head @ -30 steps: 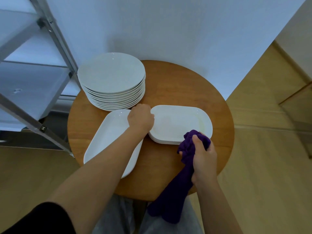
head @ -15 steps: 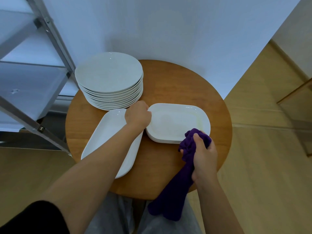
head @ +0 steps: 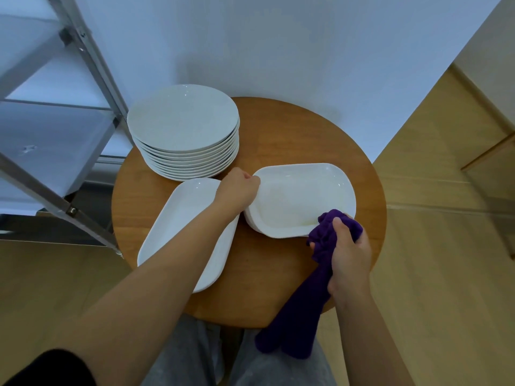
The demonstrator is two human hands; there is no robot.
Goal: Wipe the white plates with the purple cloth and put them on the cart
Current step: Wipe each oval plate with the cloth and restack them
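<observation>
Cart far left. Round stack, long plate on table. Left hand pinches oblong plate by left rim, tilting it up. Right hand clutches cloth at near edge. Glazed, stiff, slippery, breakable: hold rim firmly; cloth soft, limp.

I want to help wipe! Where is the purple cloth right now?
The purple cloth is in the right hand, at the near right edge of the round wooden table, touching the near corner of the oblong white plate; its tail hangs off the table.
</observation>
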